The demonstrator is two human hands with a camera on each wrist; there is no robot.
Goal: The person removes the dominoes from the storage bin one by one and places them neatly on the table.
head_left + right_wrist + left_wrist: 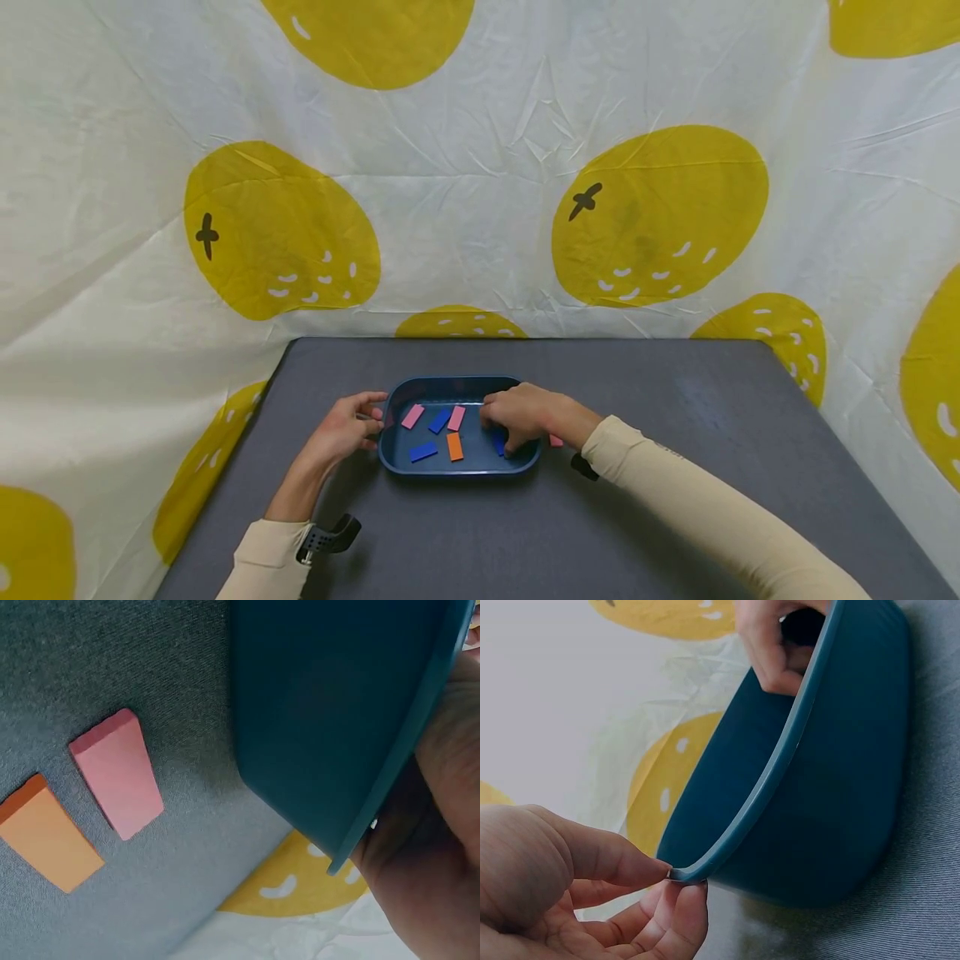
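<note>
Tray, dark blue, deep-walled, rounded corners (459, 475): flat on the tabletop (675, 500), nearer the far left corner than the far right.

Left hand (347, 429): thumb and fingertips pinch the rim at the tray's left end, presumably to steady it.

Right hand (521, 412): arched over the right end, fingers bent down inside, reaching a blue block (498, 440); whether they pinch it cannot be told.

Contents, loose on the tray floor, apparently kept together by the walls: one pink block (412, 417) by the far left corner; a second blue block (440, 421) just beside a second pink block (456, 418), mid-tray; one orange block (455, 447) towards the near side; a third blue block (423, 452) by the near left corner.

Outside, beyond the tray's right end: a third pink block (118, 774) and a second orange block (51, 834), side by side, slightly apart, lying flat.

Surface: grey, woven-looking covering, rounded far corners.

Room: white cloth backdrop (465, 208), creased, printed with large yellow fruit, hung behind the far edge and along both sides.

Worn: beige sleeves (690, 492); black strap (328, 537) at the left wrist.
</note>
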